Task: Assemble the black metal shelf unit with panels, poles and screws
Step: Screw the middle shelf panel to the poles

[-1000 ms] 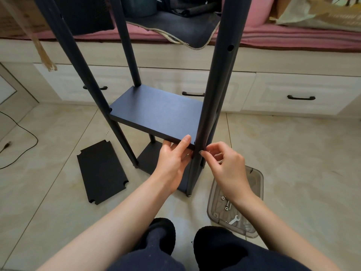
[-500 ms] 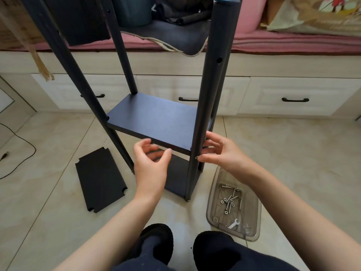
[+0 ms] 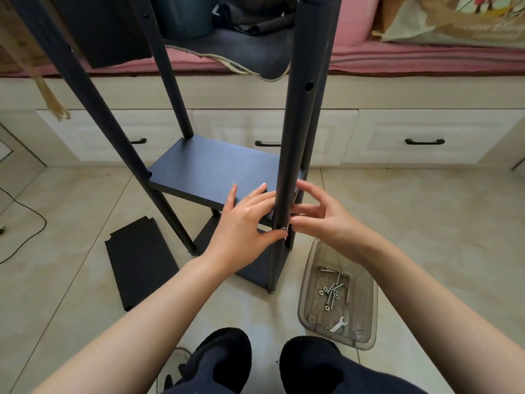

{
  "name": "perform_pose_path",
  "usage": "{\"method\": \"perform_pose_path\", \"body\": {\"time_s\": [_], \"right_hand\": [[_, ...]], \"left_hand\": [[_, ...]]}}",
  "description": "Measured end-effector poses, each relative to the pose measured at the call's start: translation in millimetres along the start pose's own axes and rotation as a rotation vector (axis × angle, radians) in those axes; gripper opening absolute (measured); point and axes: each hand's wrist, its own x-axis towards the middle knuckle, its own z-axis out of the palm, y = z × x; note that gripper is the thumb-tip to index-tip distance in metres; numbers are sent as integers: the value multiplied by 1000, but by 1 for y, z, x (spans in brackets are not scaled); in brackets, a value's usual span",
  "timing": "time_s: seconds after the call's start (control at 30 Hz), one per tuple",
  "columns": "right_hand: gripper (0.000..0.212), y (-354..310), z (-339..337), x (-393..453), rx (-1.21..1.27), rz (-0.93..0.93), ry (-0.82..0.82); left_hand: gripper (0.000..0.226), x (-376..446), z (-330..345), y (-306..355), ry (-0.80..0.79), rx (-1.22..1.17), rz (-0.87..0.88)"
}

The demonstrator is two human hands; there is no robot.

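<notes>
Head view: the shelf unit (image 3: 216, 177) stands on the floor (image 3: 426, 223), its near right pole (image 3: 295, 143) running vertically between both hands. The middle panel (image 3: 210, 173) meets this pole at hand height. Left hand (image 3: 244, 223) — fingers spread, flat on the panel's corner, thumb by a screw (image 3: 283, 228) in the pole. Right hand (image 3: 321, 214) — fingers loosely curled just right of the screw; any pinch cannot be told. Spare screws lie in the clear tray (image 3: 366, 302) nearer the right hand.

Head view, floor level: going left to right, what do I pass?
Black cable → loose black panel → left hand → front pole → right hand → clear tray holding screws.
</notes>
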Motion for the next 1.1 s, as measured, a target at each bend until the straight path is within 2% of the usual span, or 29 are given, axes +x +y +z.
{"method": "perform_pose_path", "body": {"time_s": [0.07,0.17,0.3,0.43,0.53,0.7,0.83,1.1], "right_hand": [[69,1,1,6,86,63,83],[49,2,8,22,249,208,261],[36,-1,19,34,547,261,196],[17,-1,20,42,714,181,193],[21,4,16,43,682,155,148],[18,9,12,41,649,134,107],[15,11,8,40,567,145,128],[23,7,11,37,596,152,156]], "left_hand": [[61,0,0,1,6,-5,-4],[57,0,-1,3,10,-15,-2],[56,4,-5,4,-11,-4,21],[77,9,-9,2,-89,88,39],[84,10,-10,-1,-144,111,29],[75,9,-7,-2,-145,206,62],[69,10,-7,0,-147,209,55],[66,9,-1,-2,-134,196,31]]}}
